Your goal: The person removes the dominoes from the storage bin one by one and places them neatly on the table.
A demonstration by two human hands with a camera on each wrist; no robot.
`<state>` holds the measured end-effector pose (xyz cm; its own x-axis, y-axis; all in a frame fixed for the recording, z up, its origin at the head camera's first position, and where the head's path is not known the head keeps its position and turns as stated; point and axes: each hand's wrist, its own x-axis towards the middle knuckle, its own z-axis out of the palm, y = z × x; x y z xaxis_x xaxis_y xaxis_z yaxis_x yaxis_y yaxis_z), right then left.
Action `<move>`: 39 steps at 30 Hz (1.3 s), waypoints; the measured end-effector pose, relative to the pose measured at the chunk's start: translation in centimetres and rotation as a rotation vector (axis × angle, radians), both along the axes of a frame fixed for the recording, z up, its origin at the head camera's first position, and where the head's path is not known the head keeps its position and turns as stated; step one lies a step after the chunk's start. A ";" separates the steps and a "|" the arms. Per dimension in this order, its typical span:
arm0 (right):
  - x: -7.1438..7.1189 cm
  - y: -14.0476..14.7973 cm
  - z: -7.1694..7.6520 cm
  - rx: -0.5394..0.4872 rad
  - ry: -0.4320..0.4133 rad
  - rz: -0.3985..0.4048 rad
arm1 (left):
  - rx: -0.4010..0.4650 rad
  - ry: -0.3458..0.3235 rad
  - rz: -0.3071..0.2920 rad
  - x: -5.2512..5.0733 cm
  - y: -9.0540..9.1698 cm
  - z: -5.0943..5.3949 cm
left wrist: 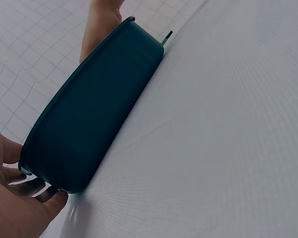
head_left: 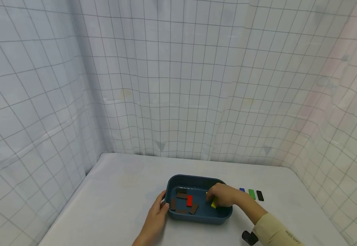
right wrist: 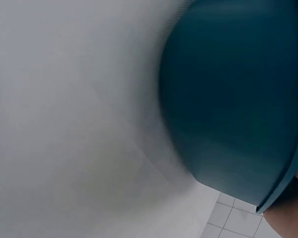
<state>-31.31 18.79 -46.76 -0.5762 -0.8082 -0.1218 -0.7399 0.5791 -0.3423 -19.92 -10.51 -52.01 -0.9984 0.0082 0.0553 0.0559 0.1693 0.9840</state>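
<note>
Right hand (head_left: 223, 195) dips into the right end of the blue tray (head_left: 197, 218), fingers curled, seemingly pinching a yellow block (head_left: 213, 205), though knuckles mask the fingertips. The block's visible end slants toward the wearer. Left hand (head_left: 156, 216), the farther one, grips the opposite end, thumb and fingers bent around it, the tray's long axis stretching between.

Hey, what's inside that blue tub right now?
Inside the blue tub are a red block, several brown blocks and, by the right hand, something yellow. The hand hides part of the yellow and whatever lies beneath it.
</note>
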 end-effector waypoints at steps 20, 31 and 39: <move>-0.3 -0.1 -1.7 -0.080 0.064 -0.075 | -0.010 0.021 -0.010 0.0 -0.1 0.1; -0.6 0.3 -1.5 -0.432 -0.097 -0.193 | -0.021 0.032 -0.018 0.0 -0.2 0.2; -0.3 0.8 -1.2 -0.567 -0.172 -0.330 | -0.013 0.023 -0.015 -0.2 -0.1 0.2</move>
<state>-31.60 19.55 -47.95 -0.8140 -0.5593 0.1569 -0.4631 0.4618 -0.7565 -20.08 -10.64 -51.78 -0.9966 0.0237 0.0784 0.0814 0.1808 0.9802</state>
